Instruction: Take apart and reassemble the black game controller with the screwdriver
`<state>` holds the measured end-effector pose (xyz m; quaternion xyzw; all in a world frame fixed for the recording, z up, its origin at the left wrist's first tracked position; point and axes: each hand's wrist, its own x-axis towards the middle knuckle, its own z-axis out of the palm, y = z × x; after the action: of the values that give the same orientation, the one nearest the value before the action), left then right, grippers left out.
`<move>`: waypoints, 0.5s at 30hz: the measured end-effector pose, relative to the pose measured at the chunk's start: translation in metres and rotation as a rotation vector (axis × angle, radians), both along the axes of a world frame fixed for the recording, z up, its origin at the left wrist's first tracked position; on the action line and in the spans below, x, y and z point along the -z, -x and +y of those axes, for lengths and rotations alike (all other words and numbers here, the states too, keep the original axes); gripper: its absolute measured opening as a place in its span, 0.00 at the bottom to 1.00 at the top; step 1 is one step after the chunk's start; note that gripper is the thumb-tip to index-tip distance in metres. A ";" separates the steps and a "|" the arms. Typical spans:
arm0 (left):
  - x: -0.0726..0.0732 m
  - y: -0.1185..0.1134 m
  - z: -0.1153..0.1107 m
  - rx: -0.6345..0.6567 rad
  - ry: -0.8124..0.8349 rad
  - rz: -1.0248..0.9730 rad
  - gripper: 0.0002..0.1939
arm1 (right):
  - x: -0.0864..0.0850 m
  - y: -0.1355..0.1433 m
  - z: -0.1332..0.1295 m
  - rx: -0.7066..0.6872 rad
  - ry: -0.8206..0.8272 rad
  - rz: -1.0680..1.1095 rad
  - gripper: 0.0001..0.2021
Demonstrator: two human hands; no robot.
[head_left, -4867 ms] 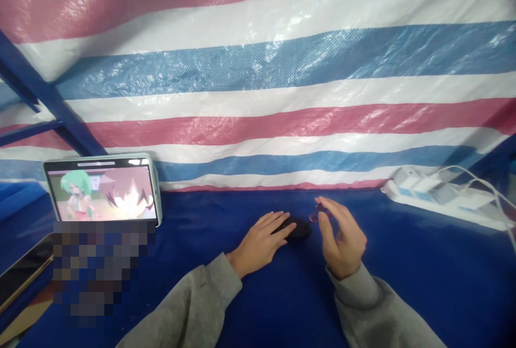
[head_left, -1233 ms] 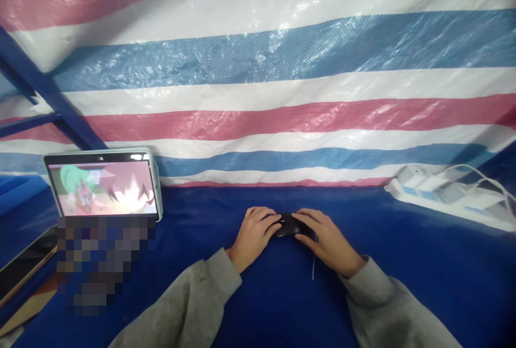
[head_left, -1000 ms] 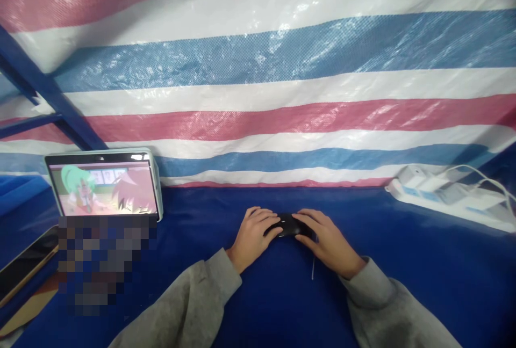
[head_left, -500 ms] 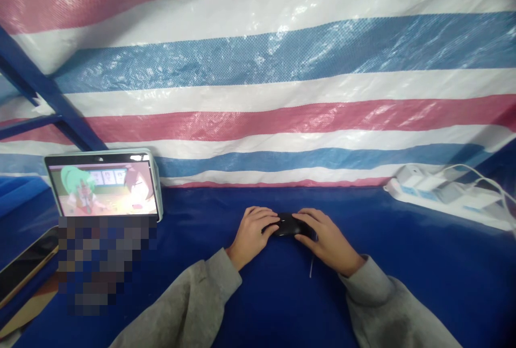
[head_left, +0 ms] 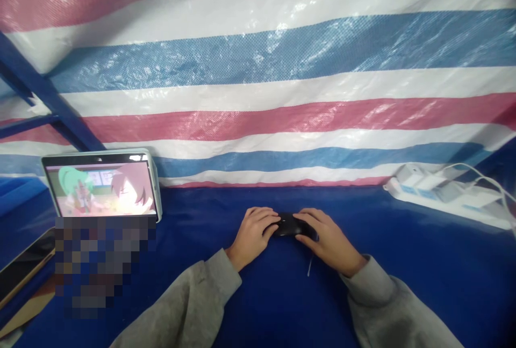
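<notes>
Beyond the grip, a creased, shiny plastic sheet (head_left: 258,125) striped in red, white and blue fills the background. A dark blue tabletop (head_left: 278,310) spreads beneath and around the grip. Well to the left of the grip, a tablet (head_left: 100,189) in a pale case stands propped up, its screen showing cartoon figures, one with green hair. Behind it slants a blue frame (head_left: 24,77). Farther left of the grip lies a dark-screened phone (head_left: 24,266). Well to the right of the grip, a white power strip (head_left: 470,215) bears white plugs (head_left: 419,177), a white cable (head_left: 475,175) arching above.
</notes>
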<state>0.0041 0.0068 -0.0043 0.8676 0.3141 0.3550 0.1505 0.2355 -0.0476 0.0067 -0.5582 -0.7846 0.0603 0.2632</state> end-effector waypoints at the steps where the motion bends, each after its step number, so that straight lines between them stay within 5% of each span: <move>1: 0.000 0.000 0.000 0.006 -0.004 0.005 0.09 | 0.000 -0.001 0.000 0.000 -0.003 -0.002 0.18; 15: 0.001 -0.001 0.000 0.026 -0.035 0.025 0.10 | 0.005 -0.005 -0.004 0.007 -0.012 -0.003 0.19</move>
<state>0.0052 0.0063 -0.0054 0.8784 0.2985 0.3475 0.1359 0.2407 -0.0517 0.0022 -0.5596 -0.7833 0.0539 0.2654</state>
